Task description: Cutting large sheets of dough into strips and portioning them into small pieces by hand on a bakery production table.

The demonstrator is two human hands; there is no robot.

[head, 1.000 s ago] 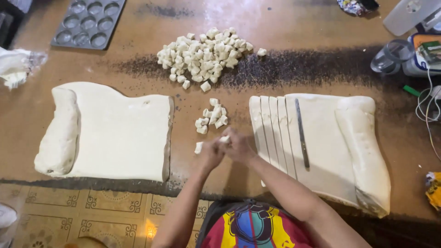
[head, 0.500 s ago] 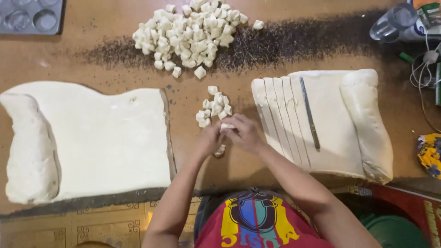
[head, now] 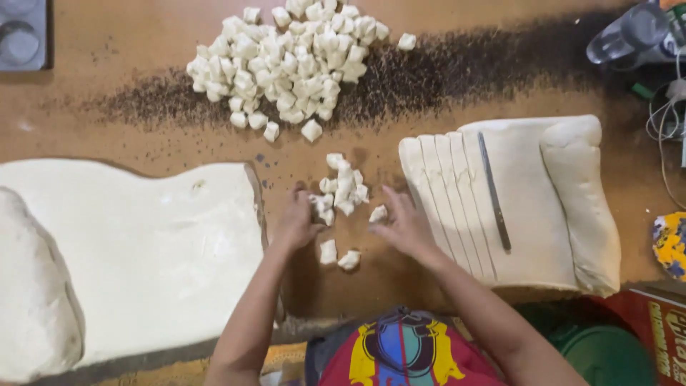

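Small dough cubes (head: 341, 187) lie on the bench (head: 143, 64) between both hands. Left hand (head: 296, 218) and right hand (head: 404, 225) hover, fingers spread, holding nothing. Soft, light, probably tacky: pinch each gently by its sides.

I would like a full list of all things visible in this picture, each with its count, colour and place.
small dough pieces: about a dozen, white, between the hands
dough piece heap: one, white, top centre
rolled dough sheet: one, white, left
sliced dough sheet: one, white, right
knife: one, grey, lying on the sliced sheet
baking tray: one, grey, top left corner
wooden table: one, brown
left hand: touching the small pieces
right hand: open, beside one piece
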